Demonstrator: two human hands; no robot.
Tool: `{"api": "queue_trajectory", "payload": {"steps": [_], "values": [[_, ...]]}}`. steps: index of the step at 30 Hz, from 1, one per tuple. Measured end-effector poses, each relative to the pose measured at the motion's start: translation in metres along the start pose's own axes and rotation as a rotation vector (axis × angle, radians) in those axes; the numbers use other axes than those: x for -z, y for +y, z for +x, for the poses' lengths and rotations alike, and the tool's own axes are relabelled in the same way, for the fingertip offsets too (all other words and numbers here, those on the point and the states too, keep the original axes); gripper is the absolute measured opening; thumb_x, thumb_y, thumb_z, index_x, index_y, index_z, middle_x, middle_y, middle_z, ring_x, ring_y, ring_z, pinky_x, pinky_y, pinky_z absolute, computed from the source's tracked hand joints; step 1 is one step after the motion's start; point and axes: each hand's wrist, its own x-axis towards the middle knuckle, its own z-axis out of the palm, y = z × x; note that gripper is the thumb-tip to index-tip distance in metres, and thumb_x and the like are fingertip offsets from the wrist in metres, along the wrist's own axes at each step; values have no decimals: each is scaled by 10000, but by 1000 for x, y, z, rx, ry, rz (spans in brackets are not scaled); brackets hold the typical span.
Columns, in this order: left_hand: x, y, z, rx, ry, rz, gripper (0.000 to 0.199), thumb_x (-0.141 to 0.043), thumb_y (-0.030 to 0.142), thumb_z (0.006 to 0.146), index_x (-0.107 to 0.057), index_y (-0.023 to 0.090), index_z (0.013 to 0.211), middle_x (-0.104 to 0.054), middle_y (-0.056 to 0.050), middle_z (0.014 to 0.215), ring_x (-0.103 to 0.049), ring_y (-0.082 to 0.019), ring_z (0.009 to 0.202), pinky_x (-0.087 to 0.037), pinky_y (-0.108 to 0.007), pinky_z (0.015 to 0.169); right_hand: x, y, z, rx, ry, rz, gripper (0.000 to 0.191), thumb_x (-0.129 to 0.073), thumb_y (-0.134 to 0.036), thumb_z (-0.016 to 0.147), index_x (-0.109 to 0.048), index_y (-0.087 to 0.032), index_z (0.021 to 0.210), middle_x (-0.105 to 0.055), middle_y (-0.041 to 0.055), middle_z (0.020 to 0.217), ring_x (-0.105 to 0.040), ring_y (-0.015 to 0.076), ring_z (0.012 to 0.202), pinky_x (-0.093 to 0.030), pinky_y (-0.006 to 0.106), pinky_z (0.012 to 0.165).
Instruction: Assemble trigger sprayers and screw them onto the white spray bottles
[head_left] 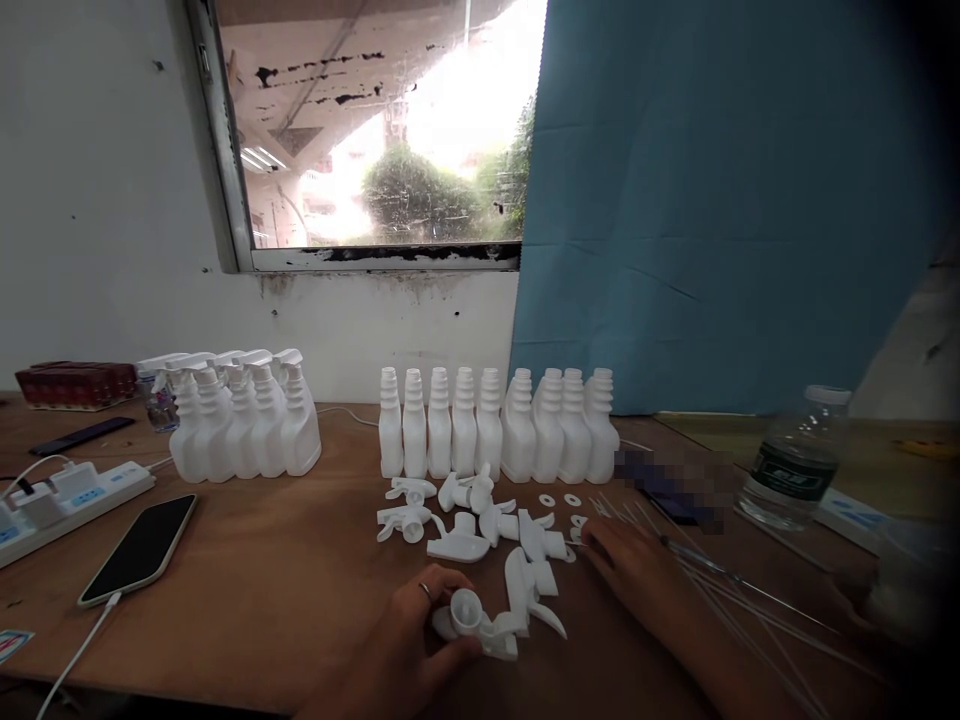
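Note:
My left hand (420,625) is closed around a white trigger spray head (466,608), its round cap opening turned up toward me. My right hand (619,560) rests on the table with its fingers bent down beside small white ring washers (577,521). The fingertips are partly hidden, so whatever they pinch cannot be made out. Between the hands lie several loose spray heads, one of them a trigger head (525,585) close to my left hand. Two flat washers (559,500) lie just beyond my right hand, next to thin white tubes (619,508).
Open white bottles (465,430) stand in a row at the back. Bottles with spray heads (244,420) are grouped on the left. A phone on a cable (139,550) and a power strip (90,500) lie left; a water bottle (795,465) and long tubes (720,590) are right.

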Motion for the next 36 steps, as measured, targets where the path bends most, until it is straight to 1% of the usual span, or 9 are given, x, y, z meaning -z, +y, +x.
{"api": "queue_trajectory", "payload": {"steps": [5, 11, 15, 18, 23, 26, 30, 34, 36], "values": [[2, 5, -3, 10, -20, 89, 364, -677, 182, 773, -612, 192, 1131, -641, -23, 985, -581, -174, 871, -446, -238, 777, 4, -3, 1, -37, -50, 97, 141, -527, -187, 834, -527, -221, 697, -660, 15, 707, -627, 214, 653, -457, 328, 640], [8, 4, -11, -14, -47, 47, 526, -657, 236, 820, -523, 239, 1328, -591, -61, 1275, -577, -218, 1111, -443, -283, 984, 14, -12, 4, -65, -71, 269, 154, -565, -239, 824, -539, -228, 673, -647, 3, 649, -629, 188, 594, -475, 285, 567], [5, 3, -10, -28, -14, 9, 437, -629, 220, 820, -566, 178, 1250, -651, -86, 1135, -622, -214, 1012, -502, -271, 887, 16, -14, 4, -71, 64, 279, 187, -511, -296, 888, -569, -231, 722, -668, 12, 655, -642, 187, 565, -504, 292, 544], [2, 4, -8, 23, -20, -32, 439, -639, 231, 813, -567, 174, 1242, -664, -80, 1102, -635, -204, 983, -514, -259, 857, 17, -21, 5, 3, 194, 286, 174, -487, -291, 923, -618, -223, 832, -727, 34, 779, -702, 193, 664, -557, 297, 611], [-1, -1, -6, 54, -61, -18, 491, -678, 194, 764, -568, 209, 1242, -690, -36, 1059, -642, -181, 933, -513, -239, 828, 26, -57, 3, 182, 337, 354, 153, -508, -191, 941, -647, -222, 997, -741, 39, 899, -717, 186, 804, -572, 299, 753], [-3, -8, -4, 26, -77, -33, 538, -692, 149, 735, -556, 219, 1251, -692, -23, 1039, -646, -174, 899, -516, -233, 796, 33, -88, 0, 266, 307, 459, 173, -524, -162, 935, -633, -231, 1051, -723, 42, 909, -694, 195, 833, -556, 325, 786], [-2, -7, -5, -18, -80, -76, 562, -698, 124, 742, -541, 238, 1269, -681, -16, 1067, -646, -166, 928, -506, -219, 805, 37, -118, -3, 428, 183, 591, 251, -487, -114, 929, -616, -223, 1115, -703, 58, 933, -655, 184, 805, -540, 314, 731], [4, 2, -7, -16, -108, -81, 444, -680, 175, 804, -562, 246, 1227, -668, -12, 1105, -640, -148, 905, -497, -204, 789, 36, -127, -3, 471, 57, 661, 392, -449, -52, 907, -552, -210, 1250, -685, 76, 1013, -626, 180, 857, -535, 310, 754], [4, 2, -8, 0, -101, -73, 392, -684, 205, 812, -567, 228, 1186, -677, -8, 1050, -634, -141, 849, -492, -201, 757, 37, -127, -3, 485, 56, 706, 435, -455, -38, 897, -519, -210, 1292, -677, 85, 1039, -622, 178, 877, -538, 309, 770]]}}
